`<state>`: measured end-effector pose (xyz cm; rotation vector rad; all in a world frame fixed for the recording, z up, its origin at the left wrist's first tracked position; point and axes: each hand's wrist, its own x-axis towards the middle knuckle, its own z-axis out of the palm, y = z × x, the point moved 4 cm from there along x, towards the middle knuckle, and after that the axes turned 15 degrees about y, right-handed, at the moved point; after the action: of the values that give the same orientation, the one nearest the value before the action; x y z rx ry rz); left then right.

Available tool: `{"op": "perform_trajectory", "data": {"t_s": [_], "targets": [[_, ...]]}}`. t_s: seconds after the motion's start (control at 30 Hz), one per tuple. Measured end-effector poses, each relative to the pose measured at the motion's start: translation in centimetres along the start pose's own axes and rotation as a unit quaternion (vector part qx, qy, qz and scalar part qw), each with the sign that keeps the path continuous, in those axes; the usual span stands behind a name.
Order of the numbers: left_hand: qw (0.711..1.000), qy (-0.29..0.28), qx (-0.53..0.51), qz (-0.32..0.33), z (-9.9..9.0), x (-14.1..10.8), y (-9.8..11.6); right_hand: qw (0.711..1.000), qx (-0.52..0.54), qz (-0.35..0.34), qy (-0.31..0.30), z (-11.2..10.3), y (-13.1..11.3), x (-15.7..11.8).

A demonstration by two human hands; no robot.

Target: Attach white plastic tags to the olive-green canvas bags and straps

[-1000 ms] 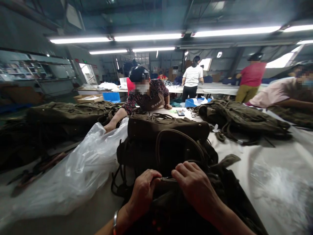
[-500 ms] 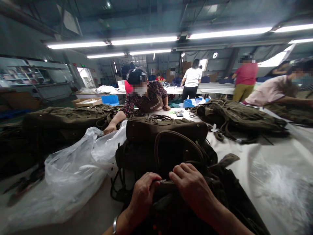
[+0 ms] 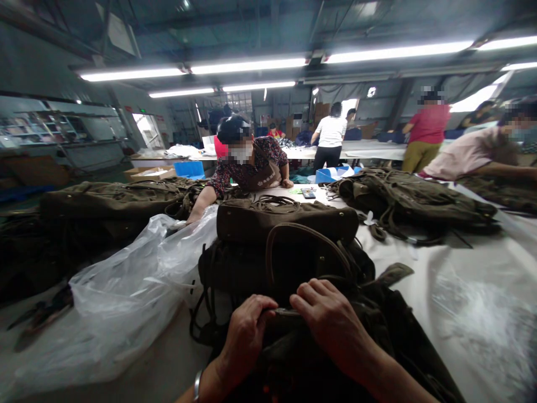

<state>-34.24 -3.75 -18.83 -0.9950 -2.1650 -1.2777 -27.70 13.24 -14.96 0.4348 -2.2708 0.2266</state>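
Observation:
Dark olive canvas bags are stacked in front of me, the upper bag (image 3: 289, 221) lying across the one below it. A brown looped handle (image 3: 272, 240) arches up from the pile. My left hand (image 3: 247, 327), with a bracelet at the wrist, pinches one end of a narrow strap (image 3: 287, 312) on the nearest dark bag. Close by on the right, my right hand (image 3: 329, 322) is closed on the same strap, its fingers curled over the top. Only a short stretch of strap shows between the hands; shadow hides the cloth beneath.
A clear plastic bag (image 3: 121, 291) spreads over the table on the left, touched by the hand of a co-worker (image 3: 260, 165) opposite. More olive bags (image 3: 415, 196) lie at right, and others (image 3: 113, 201) at left. A phone (image 3: 308, 193) and clear plastic (image 3: 482, 319) are on the table.
My hands keep nearly the same place and grip on the strap. Across the table, the co-worker's hand has shifted slightly right and up along the plastic bag.

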Motion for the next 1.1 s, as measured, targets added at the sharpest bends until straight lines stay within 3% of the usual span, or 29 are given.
{"op": "perform_trajectory", "data": {"t_s": [0.6, 0.77, 0.9, 1.1], "targets": [[1.000, -0.001, -0.006, -0.004, 0.1, 0.0, 0.1, 1.000, 0.019, 0.011, -0.013, 0.6, -0.1, 0.1], [0.999, 0.009, -0.005, -0.045, 0.2, 0.3, -0.3, 0.999, 0.037, 0.011, -0.033, 1.4, -0.6, 0.1], [0.997, 0.023, 0.008, -0.076, 0.3, 0.5, -0.6, 0.996, 0.057, 0.048, -0.042, 2.2, -0.5, 0.0], [0.998, -0.047, -0.020, -0.032, -0.1, 0.5, 0.2, 0.988, 0.105, 0.102, -0.038, 2.6, 0.1, -0.5]]}}
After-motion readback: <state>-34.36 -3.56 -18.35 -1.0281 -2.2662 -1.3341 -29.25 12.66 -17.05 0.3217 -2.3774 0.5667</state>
